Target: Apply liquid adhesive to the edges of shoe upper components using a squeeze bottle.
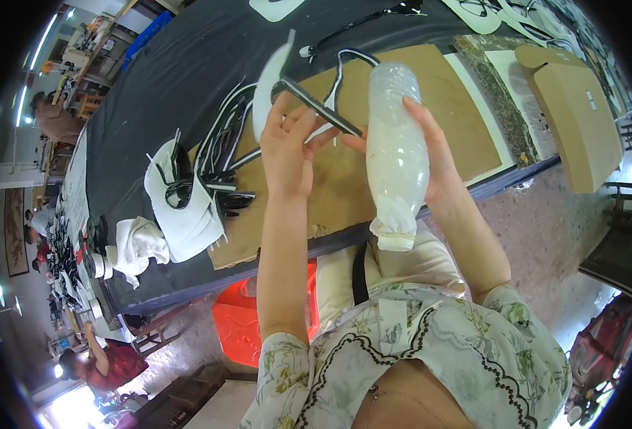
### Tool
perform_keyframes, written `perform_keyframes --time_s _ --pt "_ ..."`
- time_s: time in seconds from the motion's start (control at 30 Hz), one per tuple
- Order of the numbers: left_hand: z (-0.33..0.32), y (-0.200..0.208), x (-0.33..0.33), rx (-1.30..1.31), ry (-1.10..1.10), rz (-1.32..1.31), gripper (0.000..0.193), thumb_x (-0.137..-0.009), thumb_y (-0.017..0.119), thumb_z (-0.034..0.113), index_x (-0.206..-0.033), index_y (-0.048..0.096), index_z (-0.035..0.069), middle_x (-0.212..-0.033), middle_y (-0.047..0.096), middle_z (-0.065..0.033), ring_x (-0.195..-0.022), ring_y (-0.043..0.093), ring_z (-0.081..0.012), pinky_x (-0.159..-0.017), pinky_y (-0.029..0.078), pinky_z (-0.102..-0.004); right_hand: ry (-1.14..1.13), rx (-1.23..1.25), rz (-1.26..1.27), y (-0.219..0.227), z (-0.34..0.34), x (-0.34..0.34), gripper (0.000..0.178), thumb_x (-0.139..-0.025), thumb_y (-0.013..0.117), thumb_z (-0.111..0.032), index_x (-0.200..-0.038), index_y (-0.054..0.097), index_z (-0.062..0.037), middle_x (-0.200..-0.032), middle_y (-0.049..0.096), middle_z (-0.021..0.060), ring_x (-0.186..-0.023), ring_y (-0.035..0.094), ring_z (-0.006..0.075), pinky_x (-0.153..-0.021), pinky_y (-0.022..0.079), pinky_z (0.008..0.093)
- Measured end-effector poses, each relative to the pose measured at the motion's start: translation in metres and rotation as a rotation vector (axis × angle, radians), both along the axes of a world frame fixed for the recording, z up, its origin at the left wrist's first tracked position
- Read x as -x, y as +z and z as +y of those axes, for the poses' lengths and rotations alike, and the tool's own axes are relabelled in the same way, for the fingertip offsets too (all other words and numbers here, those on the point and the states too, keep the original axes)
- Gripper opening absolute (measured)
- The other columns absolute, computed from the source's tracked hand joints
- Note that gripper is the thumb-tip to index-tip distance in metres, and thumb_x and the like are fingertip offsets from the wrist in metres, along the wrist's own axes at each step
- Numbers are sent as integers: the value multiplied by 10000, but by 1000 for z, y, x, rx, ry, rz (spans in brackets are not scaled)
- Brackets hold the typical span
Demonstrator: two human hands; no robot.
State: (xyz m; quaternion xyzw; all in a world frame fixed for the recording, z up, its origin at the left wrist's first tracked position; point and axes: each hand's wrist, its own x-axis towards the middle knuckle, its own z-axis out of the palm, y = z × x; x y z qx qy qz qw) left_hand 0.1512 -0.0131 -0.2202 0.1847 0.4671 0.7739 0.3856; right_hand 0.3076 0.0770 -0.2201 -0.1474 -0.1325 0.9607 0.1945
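My left hand (289, 146) is closed with its fingertips around a black strip with a pale edge (319, 107). A curved white flat piece (267, 86) stands up beside those fingers; whether it is joined to the strip is hard to see. My right hand (434, 161) is wrapped round a whitish bottle-shaped thing (396, 154) covered in shiny clear film, its narrow end toward me. One right fingertip reaches past it to the strip's end. Left of my hands lie stacked white cut pieces (180, 214) and a bundle of black-and-white strips (226, 143).
Under my hands lies a brown cardboard sheet (444, 93) on a dark-covered table (187, 93). A crumpled white cloth (138, 243) sits at the left edge. At the right is a cardboard box (573, 114). Below the table edge stands a red plastic stool (241, 325). Other people are farther left.
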Motion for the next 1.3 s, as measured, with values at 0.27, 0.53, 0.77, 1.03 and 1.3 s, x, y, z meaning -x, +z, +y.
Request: perform_keyframes --time_s 0.27,0.53,0.77,1.03,1.3 --pt "2 6 2 36 22 110 623 -809 585 -24 -1335 256 -84 -993 589 -185 -803 643 -241 -696 571 -342 -26 -58 -195 12 1 -3 607 -817 577 -462 -1144 475 39 -995 586 246 -934 626 300 -609 577 363" --pt "2 22 -13 49 18 144 691 -782 569 -55 -1370 207 -68 -928 600 -166 -754 641 -241 -648 571 -349 -944 -628 -194 45 48 6 459 -827 647 -272 -1175 473 -28 -1082 567 85 -995 563 194 -838 469 340" --pt "-5 19 -3 16 24 38 712 -790 583 -35 -1382 188 -49 -937 591 -163 -757 640 -244 -654 573 -347 -902 -974 -420 31 24 -17 436 -784 693 -166 -1135 499 3 -1041 573 69 -926 566 152 -772 482 310" --pt "-1 18 -4 -5 35 -25 716 -802 574 -27 -1389 163 -40 -983 574 -158 -785 642 -252 -675 575 -363 -1087 -638 -463 14 27 -9 445 -794 686 -165 -1161 492 -2 -1092 558 82 -979 557 182 -802 474 354" --pt "5 10 0 -13 19 -34 735 -813 569 -10 -1395 121 -39 -996 564 -157 -799 636 -269 -710 562 -374 -1074 -475 -196 24 28 -13 541 -805 677 -227 -1220 409 -7 -1152 512 92 -1041 530 214 -889 451 409"
